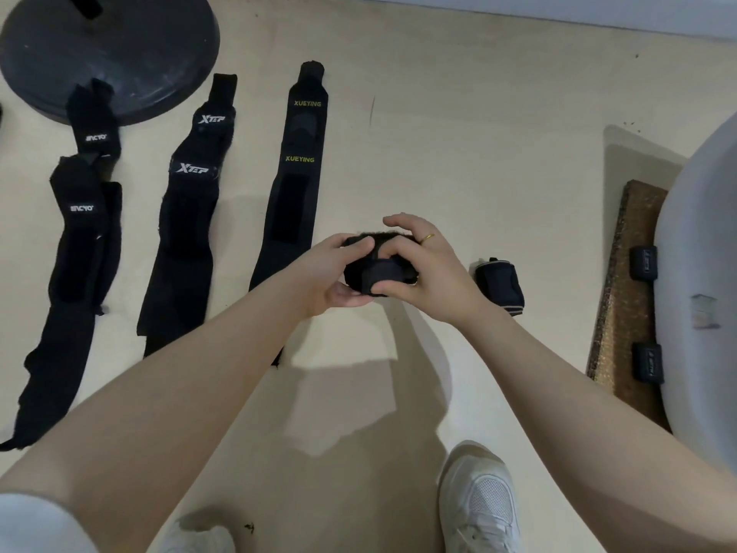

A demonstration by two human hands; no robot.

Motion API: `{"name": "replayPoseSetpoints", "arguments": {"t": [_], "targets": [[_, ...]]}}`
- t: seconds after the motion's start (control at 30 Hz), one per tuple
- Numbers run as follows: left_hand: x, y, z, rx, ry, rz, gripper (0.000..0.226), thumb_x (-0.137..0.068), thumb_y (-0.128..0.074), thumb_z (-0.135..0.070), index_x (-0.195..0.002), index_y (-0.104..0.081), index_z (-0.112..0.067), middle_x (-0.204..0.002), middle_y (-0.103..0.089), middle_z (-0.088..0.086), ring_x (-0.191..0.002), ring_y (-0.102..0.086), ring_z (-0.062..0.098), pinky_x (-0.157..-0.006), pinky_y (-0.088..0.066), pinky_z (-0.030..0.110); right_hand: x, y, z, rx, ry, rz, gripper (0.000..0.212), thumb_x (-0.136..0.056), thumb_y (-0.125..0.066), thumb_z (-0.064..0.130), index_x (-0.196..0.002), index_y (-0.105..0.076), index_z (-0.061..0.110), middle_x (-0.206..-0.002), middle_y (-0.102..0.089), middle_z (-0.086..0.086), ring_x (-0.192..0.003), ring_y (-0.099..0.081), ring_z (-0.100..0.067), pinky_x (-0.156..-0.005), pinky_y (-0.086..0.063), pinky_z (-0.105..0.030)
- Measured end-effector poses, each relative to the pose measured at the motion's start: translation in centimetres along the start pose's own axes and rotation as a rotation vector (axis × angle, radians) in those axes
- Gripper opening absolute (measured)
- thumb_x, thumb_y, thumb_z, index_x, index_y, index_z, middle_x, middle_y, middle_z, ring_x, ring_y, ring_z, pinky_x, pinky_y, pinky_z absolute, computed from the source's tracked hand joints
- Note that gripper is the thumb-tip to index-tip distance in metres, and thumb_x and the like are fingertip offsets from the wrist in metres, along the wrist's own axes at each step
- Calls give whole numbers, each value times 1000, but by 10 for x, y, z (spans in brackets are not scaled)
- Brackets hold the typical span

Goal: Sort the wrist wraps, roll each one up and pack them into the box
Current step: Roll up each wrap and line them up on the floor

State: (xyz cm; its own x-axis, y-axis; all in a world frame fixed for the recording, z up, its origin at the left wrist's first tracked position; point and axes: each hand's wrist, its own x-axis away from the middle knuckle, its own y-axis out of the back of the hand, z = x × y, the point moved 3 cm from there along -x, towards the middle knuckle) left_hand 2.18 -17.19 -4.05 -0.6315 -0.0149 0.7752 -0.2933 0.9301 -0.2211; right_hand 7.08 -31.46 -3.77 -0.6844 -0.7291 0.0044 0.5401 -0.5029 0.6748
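I see both hands, left hand [337, 273] and right hand [418, 269], with fingers curled round the rolled wrist wrap [373, 273], keeping it tight, right of the flat XUEYING wrap [293, 193] on the floor.

Bare forearms, a gold ring [428, 238] on the right hand [422, 269], white mesh sneakers [480, 504] and a white short sleeve [36, 524].

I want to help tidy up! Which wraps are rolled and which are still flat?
Wrap in both hands: rolled up, gripped by left hand and right hand.
Wrap beside the right hand: rolled, lying on the floor.
Yellow-lettered wrap: flat, unrolled.
Xtep wraps: flat, overlapping.
Leftmost wraps: flat, overlapping.
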Motion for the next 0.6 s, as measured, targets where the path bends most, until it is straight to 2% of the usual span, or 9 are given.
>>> {"name": "replayPoseSetpoints", "arguments": {"t": [0.07,0.13,0.2,0.3,0.37,0.43,0.5,0.57,0.6], "targets": [[-3,7,-1,27,-3,-35,25,-93,-61,-26,-117,-56,-17,-117,-56,9,-95,-66,39,-71,-59,40,-2,-1,1,31,67,26,28,-75,-62,42,-81,-62,15,-128,-52,-13,-118,-46,-32,-99,-37,-40],[-5,12,-1,4,-29,-76,23,-93,-62,-24,-114,-56,-18,-113,-59,10,-94,-67,39,-78,-58,43,-6,-1,3,42,91,54,20,-80,-62,32,-76,-58,13,-122,-55,-8,-103,-50,-22,-104,-31,-46],[-6,13,-1,-38,-79,-107,21,-93,-62,-22,-112,-56,-18,-109,-62,10,-95,-67,37,-83,-57,44,-13,1,6,-16,52,89,16,-81,-60,23,-78,-61,8,-116,-55,1,-96,-50,-12,-106,-24,-38],[-6,10,2,-73,-126,-158,13,-91,-64,-21,-103,-59,-22,-111,-63,10,-98,-67,30,-74,-59,37,-22,3,9,-46,6,58,17,-80,-60,22,-80,-66,6,-99,-56,5,-83,-54,-15,-78,-37,-25],[-8,11,6,-82,-134,-180,10,-92,-63,-20,-100,-61,-25,-115,-62,9,-99,-66,27,-72,-59,35,-23,0,8,-36,-42,38,14,-81,-64,22,-83,-69,8,-94,-54,5,-82,-53,-17,-71,-40,-28],[-8,14,9,-43,-128,-142,14,-94,-59,-22,-107,-62,-25,-118,-62,8,-103,-65,27,-80,-58,37,-23,-4,8,-20,-55,20,11,-83,-67,20,-85,-68,9,-91,-51,5,-85,-50,-18,-73,-43,-32],[-5,13,13,15,-107,-52,23,-97,-54,-25,-119,-59,-21,-117,-62,5,-105,-65,27,-85,-56,39,-25,-5,8,-24,-80,-15,11,-84,-67,20,-88,-60,12,-83,-51,6,-82,-49,-18,-72,-43,-34],[0,7,21,-20,-84,28,29,-100,-48,-33,-125,-55,-20,-112,-63,1,-97,-66,21,-80,-56,34,-29,-3,6,-71,-133,-48,21,-85,-67,18,-93,-47,15,-76,-50,7,-74,-49,-20,-70,-43,-39],[3,2,25,-34,-69,52,32,-100,-44,-37,-125,-53,-19,-107,-63,2,-87,-66,18,-73,-55,30,-31,-2,3,-66,-144,-41,25,-84,-67,18,-97,-46,15,-80,-51,6,-76,-50,-20,-73,-44,-40]]}}
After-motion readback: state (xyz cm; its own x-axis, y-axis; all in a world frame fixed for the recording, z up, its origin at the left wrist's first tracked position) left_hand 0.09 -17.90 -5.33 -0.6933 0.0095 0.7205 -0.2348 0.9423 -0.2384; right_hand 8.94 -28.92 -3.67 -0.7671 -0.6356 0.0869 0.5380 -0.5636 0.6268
